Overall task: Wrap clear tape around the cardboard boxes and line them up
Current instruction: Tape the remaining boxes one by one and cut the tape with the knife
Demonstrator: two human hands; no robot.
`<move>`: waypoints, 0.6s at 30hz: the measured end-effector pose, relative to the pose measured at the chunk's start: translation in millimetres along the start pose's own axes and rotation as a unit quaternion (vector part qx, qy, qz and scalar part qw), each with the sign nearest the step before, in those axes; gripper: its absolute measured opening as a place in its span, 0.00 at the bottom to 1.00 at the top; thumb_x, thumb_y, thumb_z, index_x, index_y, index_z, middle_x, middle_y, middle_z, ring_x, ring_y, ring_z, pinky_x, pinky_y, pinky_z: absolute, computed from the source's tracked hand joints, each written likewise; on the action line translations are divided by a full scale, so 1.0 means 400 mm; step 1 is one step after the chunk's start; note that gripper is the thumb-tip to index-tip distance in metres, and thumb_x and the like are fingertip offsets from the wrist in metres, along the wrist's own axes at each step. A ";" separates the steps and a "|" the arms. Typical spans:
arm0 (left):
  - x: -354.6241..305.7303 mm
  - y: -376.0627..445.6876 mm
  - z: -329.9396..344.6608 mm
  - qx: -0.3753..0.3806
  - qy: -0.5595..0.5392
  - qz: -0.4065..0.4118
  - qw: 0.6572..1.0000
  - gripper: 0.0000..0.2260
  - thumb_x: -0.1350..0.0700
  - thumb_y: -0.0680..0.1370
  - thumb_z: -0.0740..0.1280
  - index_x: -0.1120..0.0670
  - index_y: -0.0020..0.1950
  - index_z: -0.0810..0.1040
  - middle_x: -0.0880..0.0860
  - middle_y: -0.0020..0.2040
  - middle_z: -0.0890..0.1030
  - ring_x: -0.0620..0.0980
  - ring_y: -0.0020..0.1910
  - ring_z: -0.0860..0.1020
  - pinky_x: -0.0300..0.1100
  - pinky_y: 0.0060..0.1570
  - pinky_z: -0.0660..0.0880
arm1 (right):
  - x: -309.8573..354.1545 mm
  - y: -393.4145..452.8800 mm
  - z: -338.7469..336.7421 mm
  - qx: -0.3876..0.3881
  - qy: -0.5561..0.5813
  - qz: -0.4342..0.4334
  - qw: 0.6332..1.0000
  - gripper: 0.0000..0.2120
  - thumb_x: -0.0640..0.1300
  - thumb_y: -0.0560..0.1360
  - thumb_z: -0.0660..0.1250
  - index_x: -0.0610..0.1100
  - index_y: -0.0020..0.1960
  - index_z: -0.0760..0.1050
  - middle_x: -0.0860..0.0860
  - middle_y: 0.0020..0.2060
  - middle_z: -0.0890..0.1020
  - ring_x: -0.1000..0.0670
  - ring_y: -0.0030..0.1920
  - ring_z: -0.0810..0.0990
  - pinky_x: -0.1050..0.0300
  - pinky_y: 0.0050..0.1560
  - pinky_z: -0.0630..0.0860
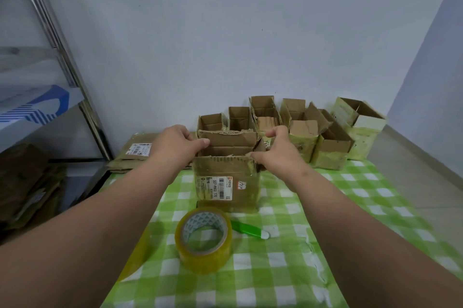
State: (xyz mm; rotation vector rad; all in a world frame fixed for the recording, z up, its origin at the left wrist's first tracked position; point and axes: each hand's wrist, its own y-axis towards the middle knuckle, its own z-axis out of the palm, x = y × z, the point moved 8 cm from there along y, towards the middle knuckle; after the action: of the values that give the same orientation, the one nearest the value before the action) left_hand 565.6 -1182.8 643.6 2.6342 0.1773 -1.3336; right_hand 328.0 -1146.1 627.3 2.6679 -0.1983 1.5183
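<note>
Both hands are on the open top of one cardboard box (226, 182). Left hand (175, 143) grips the box's left upper edge, thumb lying over the rim toward the inside, fingers curled behind. Right hand (280, 152) pinches the torn right corner flap, fingers bent around it. The box stands upright on a counter under a green-and-white checked cloth (350, 207); its near face carries a white shipping label (215, 186) turned sideways, and glossy tape shows along its edges. Just in front of the box, a roll of clear tape (203, 240), yellowish in bulk, stands tilted on the cloth. Beside the roll, to its right, lies a green utility knife (248, 229) with a white tip. Behind the held box, a row of open boxes (300, 129) stands along the back of the counter near the wall, several with shiny taped sides; the row runs off to the right. Left of the held box, flattened cardboard (135, 152) with a label lies in a stack. Far left, a metal shelf (62, 62).
</note>
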 end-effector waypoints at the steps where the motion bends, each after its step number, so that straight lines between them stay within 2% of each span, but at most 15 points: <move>1: 0.003 -0.005 0.006 0.007 -0.015 0.006 1.000 0.15 0.47 0.72 0.76 0.53 0.34 0.74 0.50 0.29 0.77 0.52 0.32 0.75 0.47 0.39 0.75 | -0.003 -0.005 0.004 0.000 0.016 -0.008 1.000 0.20 0.51 0.77 0.71 0.50 0.61 0.63 0.51 0.47 0.75 0.52 0.45 0.77 0.51 0.46 0.74; 3: 0.014 -0.015 0.021 0.026 -0.066 0.015 0.997 0.15 0.47 0.76 0.73 0.52 0.32 0.78 0.51 0.30 0.77 0.52 0.34 0.74 0.45 0.39 0.72 | -0.012 -0.014 0.015 0.005 0.044 -0.018 0.999 0.13 0.59 0.79 0.63 0.52 0.57 0.69 0.53 0.52 0.77 0.52 0.51 0.77 0.52 0.51 0.71; 6: 0.025 -0.029 0.040 0.058 -0.084 0.027 0.994 0.20 0.43 0.79 0.66 0.58 0.37 0.78 0.54 0.36 0.76 0.51 0.37 0.73 0.44 0.42 0.69 | -0.030 -0.026 0.029 0.005 0.062 -0.038 0.997 0.16 0.64 0.80 0.53 0.56 0.55 0.74 0.56 0.53 0.79 0.52 0.55 0.78 0.52 0.53 0.71; 8: 0.026 -0.035 0.047 0.082 -0.097 0.031 0.991 0.20 0.38 0.79 0.63 0.55 0.41 0.77 0.54 0.39 0.77 0.51 0.39 0.75 0.45 0.47 0.71 | -0.033 -0.035 0.036 0.003 0.058 -0.067 0.996 0.19 0.62 0.81 0.53 0.54 0.55 0.77 0.55 0.53 0.79 0.54 0.54 0.76 0.53 0.53 0.70; 9: 0.026 -0.039 0.047 0.098 -0.102 0.031 0.990 0.22 0.37 0.78 0.63 0.56 0.42 0.78 0.53 0.40 0.80 0.52 0.41 0.78 0.46 0.50 0.73 | -0.032 -0.037 0.039 0.004 0.052 -0.081 0.995 0.18 0.62 0.81 0.53 0.54 0.50 0.78 0.55 0.51 0.78 0.54 0.53 0.75 0.54 0.53 0.69; 10: 0.025 -0.043 0.047 0.115 -0.107 0.032 0.987 0.23 0.38 0.78 0.65 0.58 0.42 0.80 0.51 0.41 0.83 0.50 0.43 0.79 0.46 0.52 0.73 | -0.030 -0.038 0.042 0.002 0.042 -0.094 0.995 0.16 0.61 0.81 0.54 0.57 0.43 0.76 0.57 0.47 0.77 0.54 0.52 0.73 0.55 0.53 0.67; 12: 0.024 -0.048 0.052 0.156 -0.106 0.048 0.981 0.15 0.42 0.76 0.70 0.54 0.43 0.83 0.50 0.42 0.84 0.51 0.48 0.80 0.48 0.56 0.74 | -0.031 -0.034 0.049 -0.004 0.024 -0.107 0.994 0.16 0.64 0.78 0.55 0.60 0.34 0.68 0.57 0.43 0.71 0.54 0.49 0.71 0.56 0.53 0.65; 14: 0.030 -0.050 0.053 0.183 -0.108 0.055 0.976 0.07 0.50 0.71 0.76 0.52 0.44 0.83 0.53 0.46 0.85 0.55 0.52 0.82 0.53 0.60 0.75 | -0.036 -0.029 0.056 -0.002 0.000 -0.107 0.994 0.17 0.70 0.71 0.54 0.59 0.39 0.70 0.54 0.48 0.72 0.55 0.51 0.72 0.57 0.53 0.66; 15: 0.036 -0.049 0.051 0.182 -0.114 0.052 0.975 0.06 0.55 0.70 0.77 0.51 0.44 0.83 0.54 0.46 0.85 0.56 0.52 0.82 0.56 0.61 0.75 | -0.040 -0.029 0.060 0.002 -0.013 -0.109 0.994 0.23 0.72 0.68 0.54 0.56 0.45 0.75 0.53 0.51 0.72 0.55 0.51 0.73 0.58 0.52 0.67; 17: 0.052 -0.040 0.045 0.156 -0.114 0.042 0.980 0.08 0.61 0.70 0.75 0.49 0.44 0.82 0.53 0.46 0.85 0.55 0.50 0.83 0.59 0.60 0.75 | -0.048 -0.031 0.064 0.007 -0.031 -0.110 0.993 0.34 0.73 0.66 0.56 0.49 0.56 0.78 0.52 0.55 0.72 0.53 0.52 0.75 0.60 0.48 0.68; 18: 0.056 -0.039 0.042 0.138 -0.110 0.037 0.984 0.10 0.63 0.71 0.75 0.49 0.45 0.82 0.52 0.46 0.85 0.54 0.49 0.83 0.58 0.59 0.76 | -0.051 -0.031 0.063 0.004 -0.037 -0.112 0.993 0.35 0.73 0.66 0.57 0.47 0.58 0.78 0.52 0.56 0.72 0.52 0.52 0.75 0.61 0.47 0.69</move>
State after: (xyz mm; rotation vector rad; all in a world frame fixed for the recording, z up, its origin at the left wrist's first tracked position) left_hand 562.5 -1170.6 614.2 2.6470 -0.1454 -1.7209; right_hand 341.0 -1135.2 597.1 2.6484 0.1015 1.3591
